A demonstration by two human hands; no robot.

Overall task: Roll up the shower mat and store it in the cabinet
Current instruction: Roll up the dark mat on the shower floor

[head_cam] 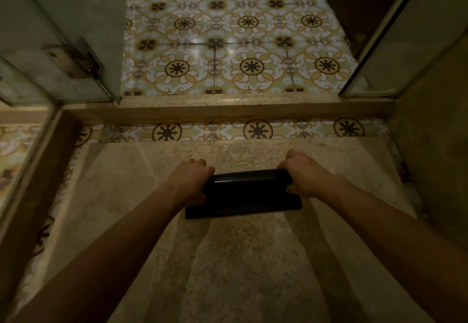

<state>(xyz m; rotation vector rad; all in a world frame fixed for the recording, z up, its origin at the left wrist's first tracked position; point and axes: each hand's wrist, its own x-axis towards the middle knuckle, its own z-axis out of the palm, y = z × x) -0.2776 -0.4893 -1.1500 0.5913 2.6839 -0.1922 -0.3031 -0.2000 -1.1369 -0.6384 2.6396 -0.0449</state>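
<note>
A black textured shower mat (244, 193) lies on the beige stone shower floor, mostly rolled into a tube. A short flat strip of it still lies toward me. My left hand (191, 179) grips the left end of the roll. At the right end my right hand (307, 174) grips the roll too. Both hands have their fingers curled over the far side of the roll. No cabinet is in view.
A raised stone threshold (228, 111) crosses ahead, with patterned floor tiles (228, 43) beyond it. An open glass door with a metal hinge (73, 60) stands at the left. Another glass panel (395, 51) stands at the right, next to a stone wall (435, 145).
</note>
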